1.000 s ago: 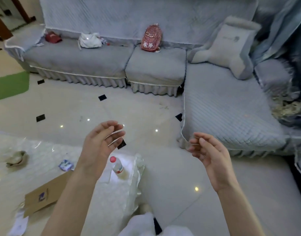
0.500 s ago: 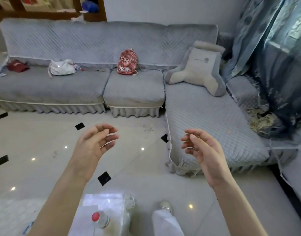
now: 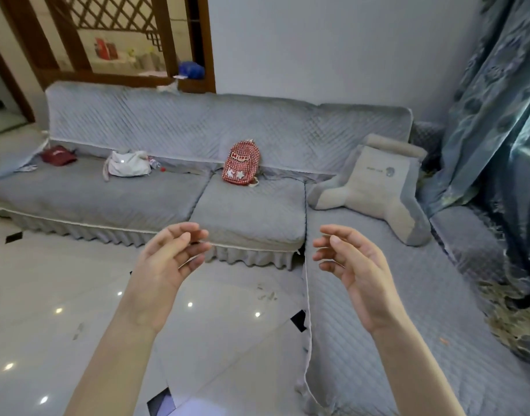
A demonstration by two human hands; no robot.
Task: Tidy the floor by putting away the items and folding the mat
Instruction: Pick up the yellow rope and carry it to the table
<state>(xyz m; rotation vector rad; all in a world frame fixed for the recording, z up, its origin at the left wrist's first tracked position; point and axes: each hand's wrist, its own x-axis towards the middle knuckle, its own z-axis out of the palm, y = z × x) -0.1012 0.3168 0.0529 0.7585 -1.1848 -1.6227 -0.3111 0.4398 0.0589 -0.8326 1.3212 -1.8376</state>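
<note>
Over floor [image 3: 62, 274] — both hands raised; fingers [image 3: 179, 235] loose.

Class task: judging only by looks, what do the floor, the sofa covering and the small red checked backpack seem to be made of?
Pale glossy floor: probably polished ceramic or stone tile, given the mirror-like light spots, thin joint lines and black diamond insets.
Grey quilted sofa cover: soft plush fabric, matte, with stitched diamond quilting and a ruffled skirt.
Red checked backpack: likely woven cloth; the exact fibre cannot be told.
</note>
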